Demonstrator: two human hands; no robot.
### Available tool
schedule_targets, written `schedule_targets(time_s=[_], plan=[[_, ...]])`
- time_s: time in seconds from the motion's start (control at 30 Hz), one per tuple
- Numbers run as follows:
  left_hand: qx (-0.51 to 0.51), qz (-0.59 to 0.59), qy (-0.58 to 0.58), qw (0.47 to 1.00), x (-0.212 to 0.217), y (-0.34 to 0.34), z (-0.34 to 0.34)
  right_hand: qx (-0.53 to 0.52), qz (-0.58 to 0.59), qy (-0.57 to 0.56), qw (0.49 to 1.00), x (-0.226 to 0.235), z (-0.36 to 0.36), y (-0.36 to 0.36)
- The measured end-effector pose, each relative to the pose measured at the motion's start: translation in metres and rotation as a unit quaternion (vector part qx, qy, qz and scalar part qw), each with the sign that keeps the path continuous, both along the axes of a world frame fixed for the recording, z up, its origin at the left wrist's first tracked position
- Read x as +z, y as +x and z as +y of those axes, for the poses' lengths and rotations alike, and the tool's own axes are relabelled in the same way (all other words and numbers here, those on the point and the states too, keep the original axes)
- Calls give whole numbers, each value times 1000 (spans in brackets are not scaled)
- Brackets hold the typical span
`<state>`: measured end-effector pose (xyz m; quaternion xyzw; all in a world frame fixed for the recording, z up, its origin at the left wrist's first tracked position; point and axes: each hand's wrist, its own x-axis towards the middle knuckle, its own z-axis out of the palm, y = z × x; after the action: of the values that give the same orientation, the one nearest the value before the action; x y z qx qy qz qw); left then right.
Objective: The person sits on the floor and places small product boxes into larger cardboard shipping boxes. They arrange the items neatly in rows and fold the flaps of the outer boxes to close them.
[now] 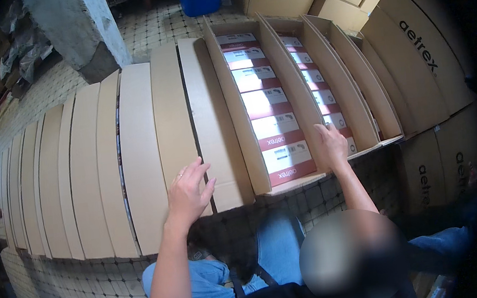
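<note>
raised flap [298, 97] beside right grip [335, 144]

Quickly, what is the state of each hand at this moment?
Left hand: open, holding nothing, over flat cardboard flaps.
Right hand: partly curled at an upright cardboard flap; whether it grips cannot be told.

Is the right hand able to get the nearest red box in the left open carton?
Probably yes: the right hand is near the red box and the carton is open, though a raised flap seems to stand between.
</note>
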<state>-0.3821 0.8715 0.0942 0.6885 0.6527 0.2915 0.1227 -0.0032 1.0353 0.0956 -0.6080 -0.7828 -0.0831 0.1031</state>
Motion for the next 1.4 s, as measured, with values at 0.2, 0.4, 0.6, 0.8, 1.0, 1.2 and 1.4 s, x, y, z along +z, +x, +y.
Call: schedule_targets(time_s=[0.2,0.4,0.6,0.8,1.0,1.2,1.4], plan=[[18,152,-106,983,-18,13,-48,9,37,0,999,0,4,6],[153,137,-172,964,-34,-1,-75,29,54,-5,998,-10,7,16],[285,1,-242,927,-31,-17,-81,-11,55,-20,998,3,1,-1],[245,26,-272,930,-21,-20,-76,271,221,-29,936,8,-128,-146],[223,72,-400,886,-9,-26,-69,311,-34,-27,949,-38,-165,-200],[234,78,-363,899,-8,-34,-72,396,-179,72,898,-13,-133,-170],[267,34,-301,915,2,-39,-72,374,43,70,924,11,-111,-136]])
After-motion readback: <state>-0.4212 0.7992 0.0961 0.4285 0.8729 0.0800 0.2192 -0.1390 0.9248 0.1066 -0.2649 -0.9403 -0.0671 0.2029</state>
